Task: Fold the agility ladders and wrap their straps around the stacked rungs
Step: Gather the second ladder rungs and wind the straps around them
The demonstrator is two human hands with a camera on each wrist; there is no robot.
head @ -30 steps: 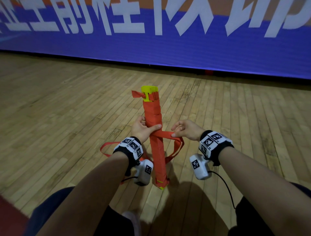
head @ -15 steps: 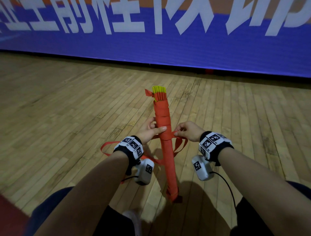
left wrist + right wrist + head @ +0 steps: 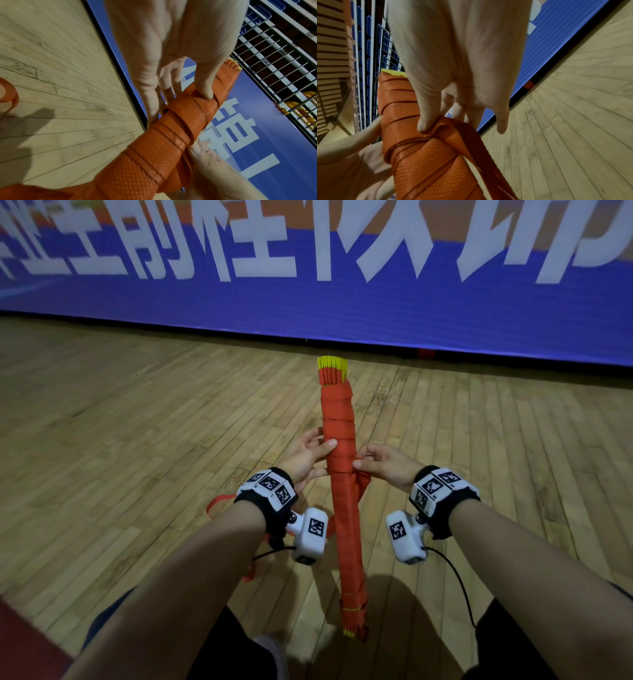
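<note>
a wooden floor (image 3: 137,440) runs up to a blue banner (image 3: 342,309) with white characters. over the floor, between both arms, the folded ladder bundle (image 3: 344,508) stands nearly upright, yellow rung ends at top and bottom, its upper half bound in orange strap (image 3: 337,419). the left hand (image 3: 305,460) grips the bundle, thumb across the wraps, fingers curled behind. the right hand (image 3: 387,463) pinches the loose strap against the bundle's side; its little finger looks free, though blurred. a slack strap loop (image 3: 219,505) trails behind the left wrist.
</note>
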